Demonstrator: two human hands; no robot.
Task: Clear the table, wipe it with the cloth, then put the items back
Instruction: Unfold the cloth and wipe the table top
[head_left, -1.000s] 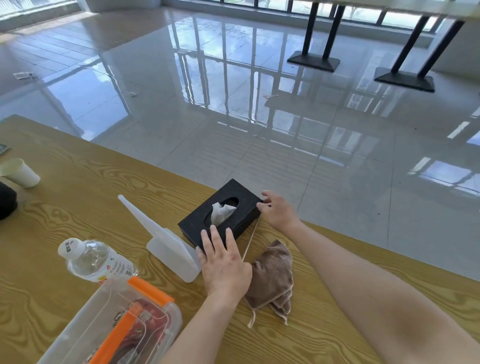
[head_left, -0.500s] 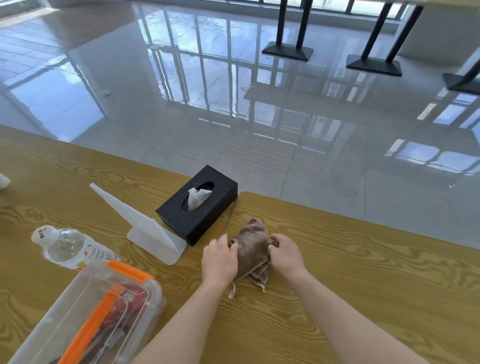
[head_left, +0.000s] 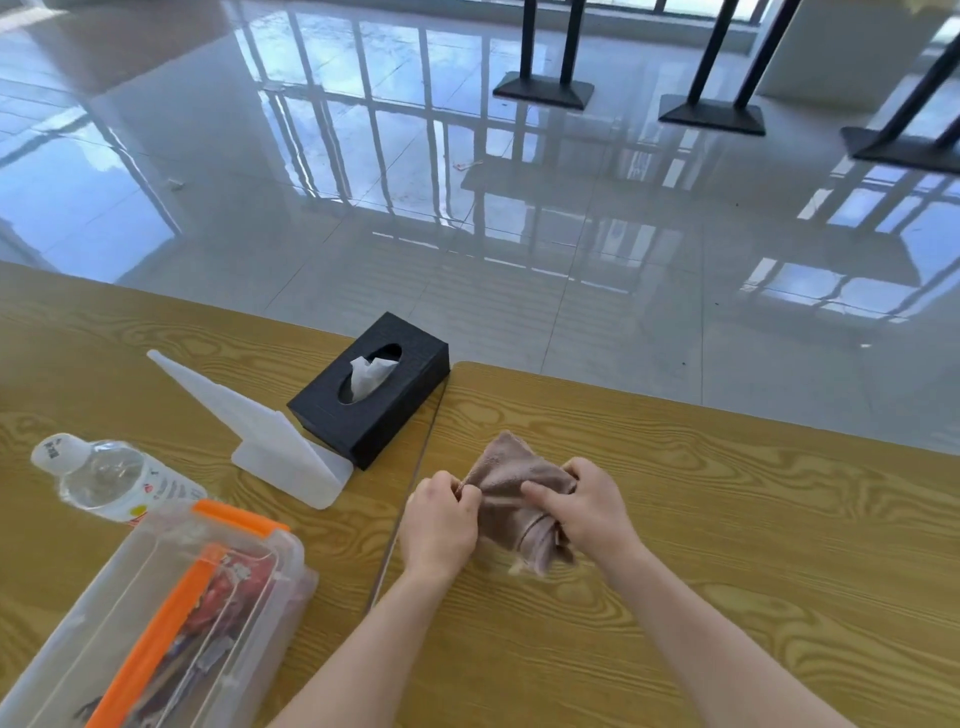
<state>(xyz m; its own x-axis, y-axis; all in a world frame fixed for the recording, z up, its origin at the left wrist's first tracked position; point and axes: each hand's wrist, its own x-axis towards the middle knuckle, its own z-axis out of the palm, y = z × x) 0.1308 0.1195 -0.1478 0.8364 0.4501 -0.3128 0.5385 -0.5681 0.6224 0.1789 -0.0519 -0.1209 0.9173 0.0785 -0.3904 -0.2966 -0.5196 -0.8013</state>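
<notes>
Right half of surface (head_left: 727, 571): bare wood to the right of the cloth (head_left: 511, 483) and on its near side; open passage there, out to the far edge. Cloth sits just right of the seam, pinched by left grip (head_left: 441, 525) and right grip (head_left: 587, 514).

Left half crowded: tissue box (head_left: 374, 410) at far edge beside the seam, white stand (head_left: 270, 436) just beside it, bottle (head_left: 109, 478) lying further left, plastic box (head_left: 171, 623) near left. Narrow lane of wood between stand and plastic box.

A crumpled brown cloth (head_left: 506, 467) rests on the yellow wood-grain table (head_left: 727, 530).
</notes>
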